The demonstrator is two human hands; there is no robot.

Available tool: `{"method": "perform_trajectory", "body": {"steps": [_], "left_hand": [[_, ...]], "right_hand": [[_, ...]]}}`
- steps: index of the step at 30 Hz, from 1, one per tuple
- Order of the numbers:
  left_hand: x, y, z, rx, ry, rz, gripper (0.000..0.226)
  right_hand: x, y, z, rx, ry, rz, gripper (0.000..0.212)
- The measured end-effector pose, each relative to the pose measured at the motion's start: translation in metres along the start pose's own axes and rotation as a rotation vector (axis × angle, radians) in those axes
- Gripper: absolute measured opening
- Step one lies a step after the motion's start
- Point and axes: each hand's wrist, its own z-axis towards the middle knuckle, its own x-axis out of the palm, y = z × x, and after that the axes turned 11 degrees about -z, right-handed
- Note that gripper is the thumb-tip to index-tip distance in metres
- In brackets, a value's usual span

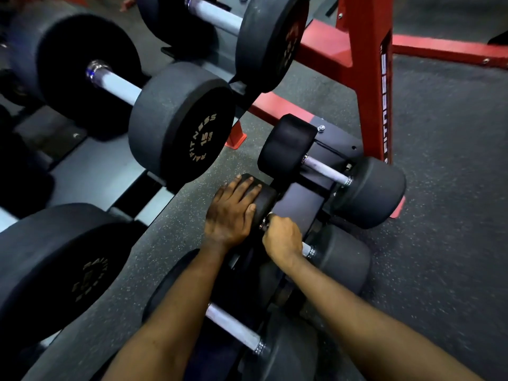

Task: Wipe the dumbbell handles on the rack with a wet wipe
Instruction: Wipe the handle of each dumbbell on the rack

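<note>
Our L hand [232, 213] lies flat, fingers straight, on the dumbbell [265, 199] head. R hand [283, 237] grips its handle [306, 249] just right of that head.

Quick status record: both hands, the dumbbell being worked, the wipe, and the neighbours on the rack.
left hand: flat on the dumbbell's left head
right hand: curled round that dumbbell's handle
wipe: not visible; may be hidden inside the right hand
farther dumbbell: handle uncovered
nearer dumbbell: handle uncovered
</note>
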Motion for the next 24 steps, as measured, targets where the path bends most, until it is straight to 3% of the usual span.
{"method": "perform_trajectory", "body": {"steps": [5,12,17,21,24], "left_hand": [[-0.001,-0.002,0.000,-0.015,0.007,0.004,0.051],[0.000,-0.001,0.000,-0.008,0.008,0.015,0.050],[0.000,-0.001,0.000,-0.008,-0.007,0.018,0.050],[0.001,-0.001,0.000,-0.013,-0.006,0.027,0.049],[0.001,-0.001,0.000,-0.022,-0.016,0.030,0.050]], "right_hand": [[-0.002,-0.006,-0.003,-0.029,0.004,-0.014,0.031],[0.018,-0.019,-0.024,-0.151,-0.141,-0.044,0.039],[0.028,-0.022,-0.019,-0.229,-0.089,-0.125,0.062],[0.026,-0.041,-0.034,-0.159,-0.137,-0.203,0.045],[0.023,-0.038,-0.028,-0.190,-0.073,-0.153,0.049]]}}
